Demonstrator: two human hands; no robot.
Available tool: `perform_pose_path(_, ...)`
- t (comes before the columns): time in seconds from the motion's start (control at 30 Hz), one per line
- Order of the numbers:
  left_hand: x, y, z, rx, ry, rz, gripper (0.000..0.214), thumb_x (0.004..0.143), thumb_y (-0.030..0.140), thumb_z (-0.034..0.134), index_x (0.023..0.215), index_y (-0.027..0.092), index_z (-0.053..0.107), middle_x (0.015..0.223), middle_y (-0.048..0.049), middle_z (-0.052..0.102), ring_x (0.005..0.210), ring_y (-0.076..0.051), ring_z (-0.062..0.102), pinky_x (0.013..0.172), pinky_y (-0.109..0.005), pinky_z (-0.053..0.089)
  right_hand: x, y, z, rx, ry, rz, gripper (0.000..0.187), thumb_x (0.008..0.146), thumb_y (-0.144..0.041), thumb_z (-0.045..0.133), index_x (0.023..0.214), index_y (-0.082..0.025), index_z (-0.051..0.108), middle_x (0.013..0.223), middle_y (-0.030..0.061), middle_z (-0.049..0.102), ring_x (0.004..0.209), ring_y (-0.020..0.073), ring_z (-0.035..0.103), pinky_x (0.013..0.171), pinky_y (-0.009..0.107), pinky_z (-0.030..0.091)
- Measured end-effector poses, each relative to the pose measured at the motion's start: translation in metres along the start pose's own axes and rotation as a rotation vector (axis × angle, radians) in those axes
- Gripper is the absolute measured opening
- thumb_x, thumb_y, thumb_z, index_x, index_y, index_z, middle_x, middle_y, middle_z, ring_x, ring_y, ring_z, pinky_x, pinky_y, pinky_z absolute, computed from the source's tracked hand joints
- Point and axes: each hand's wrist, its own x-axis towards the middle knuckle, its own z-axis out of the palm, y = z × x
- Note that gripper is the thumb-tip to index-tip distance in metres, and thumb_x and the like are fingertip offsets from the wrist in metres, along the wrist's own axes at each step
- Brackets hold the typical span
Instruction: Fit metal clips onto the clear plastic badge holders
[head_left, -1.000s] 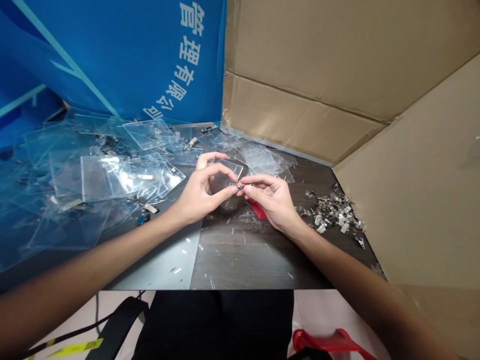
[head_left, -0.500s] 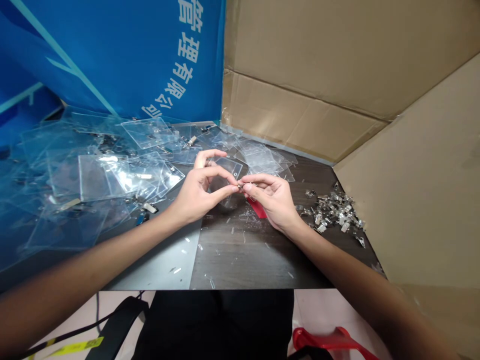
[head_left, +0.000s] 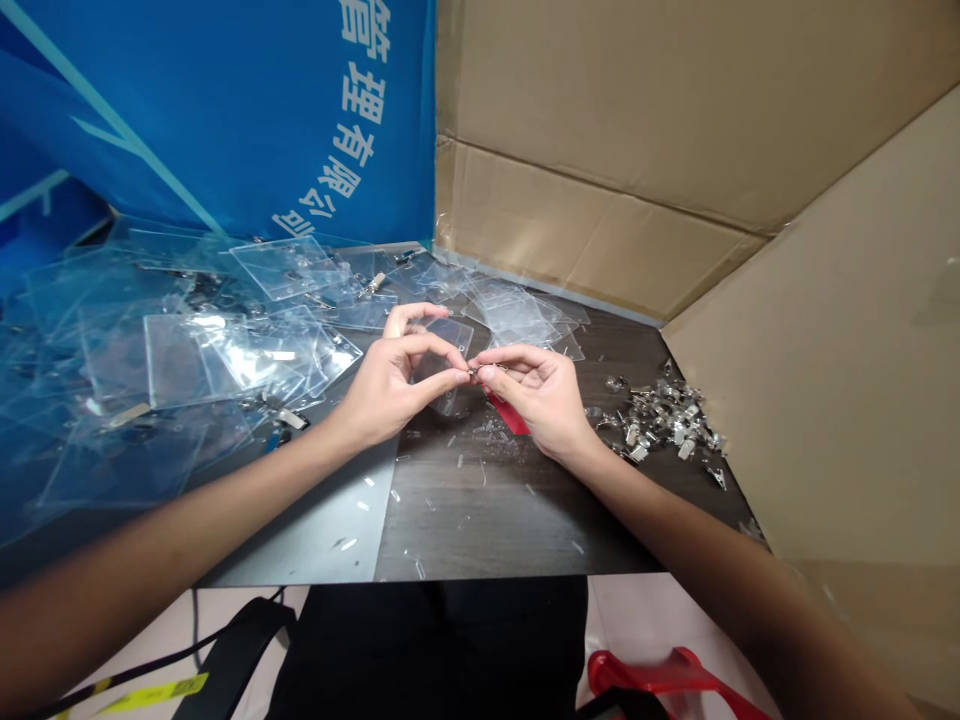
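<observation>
On the dark desk (head_left: pixel 487 520), left fingers (head_left: pixel 427 345) pinch a clear badge holder (head_left: pixel 448 337) steady while right fingers (head_left: pixel 510 355) grip a metal clip (head_left: pixel 475 371) at its corner.

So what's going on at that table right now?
One person is working with both bare hands. The left hand holds a clear plastic badge holder, and the right hand pinches a small metal clip close to it. A loose heap of clear holders lies to the left, a pile of metal clips to the right, and a red piece under the right hand, all on a dark wood-grain table.
</observation>
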Motion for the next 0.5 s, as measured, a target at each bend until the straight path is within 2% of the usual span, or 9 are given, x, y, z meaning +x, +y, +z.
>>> perform_pose_path(0.5, 0.0002, 0.0010, 0.0002, 0.019, 0.008, 0.023, 0.035, 0.087, 0.060, 0.090, 0.087, 0.026, 0.085, 0.144, -0.0119, 0.061, 0.151, -0.038, 0.051, 0.117, -0.055, 0.054, -0.0002, -0.0021, 0.0020, -0.013, 0.011, 0.003, 0.036, 0.076, -0.051, 0.103, 0.093, -0.024, 0.086, 0.100, 0.0077, 0.087, 0.088, 0.0211, 0.082, 0.088, 0.040, 0.071)
